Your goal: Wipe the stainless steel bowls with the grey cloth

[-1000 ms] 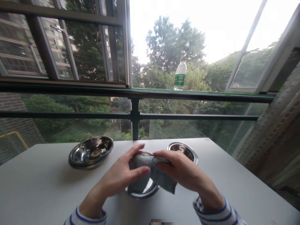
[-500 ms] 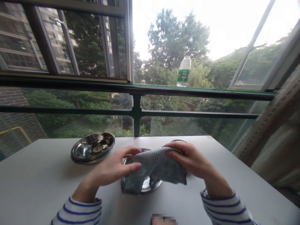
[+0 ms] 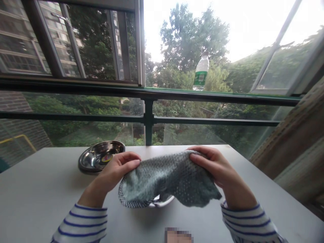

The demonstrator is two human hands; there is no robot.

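Observation:
A grey-green textured cloth [image 3: 167, 179] with a checkered edge hangs stretched between my two hands. My left hand [image 3: 118, 170] pinches its upper left corner between thumb and fingers. Its upper right part is gripped by my right hand [image 3: 212, 163], thumb in front. Behind and below the cloth, a shiny metal bowl [image 3: 163, 201] sits on the table, mostly hidden; only its near rim and a bit of the inside show.
To the left, another metal bowl [image 3: 97, 158] with a round yellow sticker stands on the white table [image 3: 50, 199]. Beyond the table runs a dark railing [image 3: 101, 91], with a green-labelled plastic bottle [image 3: 201, 74] on it. A curtain [image 3: 301, 141] hangs at the right.
My left hand has closed on the cloth's left corner, where its fingers were apart before. Both hands have moved outward, spreading the cloth wider over the bowl.

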